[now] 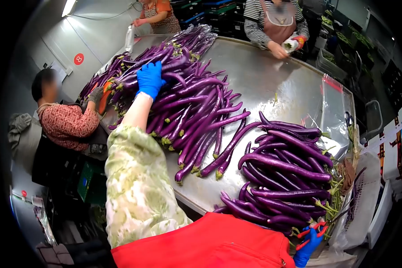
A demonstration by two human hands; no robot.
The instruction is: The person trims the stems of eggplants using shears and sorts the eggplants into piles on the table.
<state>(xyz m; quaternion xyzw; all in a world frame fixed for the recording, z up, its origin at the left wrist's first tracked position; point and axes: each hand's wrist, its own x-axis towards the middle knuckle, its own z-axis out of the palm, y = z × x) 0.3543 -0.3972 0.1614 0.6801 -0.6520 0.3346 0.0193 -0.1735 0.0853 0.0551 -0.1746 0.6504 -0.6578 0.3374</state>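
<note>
My left hand (149, 81), in a blue glove, reaches far across the steel table (250, 67). Its fingers curl over a long purple eggplant (176, 77) on top of the large left pile. At the lower right, my right hand (309, 248), also blue-gloved, is closed around red-handled pruning shears (316, 232). The shears are beside the stem ends of a second eggplant pile (286, 167); their blades are hard to make out. Cut green stems (336, 192) lie along that pile's right side.
A co-worker in a patterned top (71, 123) stands at the left, a gloved hand by the pile. Two other people work across the table. Plastic bags (332, 102) and scissors (349, 119) lie at the right edge, near a white crate (364, 196).
</note>
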